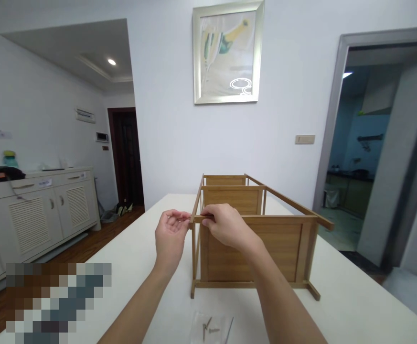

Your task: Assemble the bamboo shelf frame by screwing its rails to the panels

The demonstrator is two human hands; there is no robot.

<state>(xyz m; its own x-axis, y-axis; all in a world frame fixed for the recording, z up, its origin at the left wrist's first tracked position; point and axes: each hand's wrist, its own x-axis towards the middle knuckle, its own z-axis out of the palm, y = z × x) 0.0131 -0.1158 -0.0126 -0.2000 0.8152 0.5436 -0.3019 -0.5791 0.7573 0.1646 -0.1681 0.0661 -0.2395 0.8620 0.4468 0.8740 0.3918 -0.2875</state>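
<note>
A brown wooden shelf rack (251,258) lies on its side on the white table, its panels facing me. My right hand (224,224) is closed over the near top rail, close to the left corner, with thumb and fingers pinched on the wood. Just left of that corner is my left hand (172,234), palm partly turned up and fingers curled. Its thumb and fingertips are pinched at the outer side of the rack's leg; whatever they hold is too small to make out. Nearest me, several screws (211,329) lie on a clear plastic bag (196,329).
A thin metal rod (229,329) lies beside the bag. The white table (140,282) extends around the rack to the wall. A white cabinet (39,215) stands at left, a doorway (355,143) opens at right, and a framed picture (229,52) hangs ahead.
</note>
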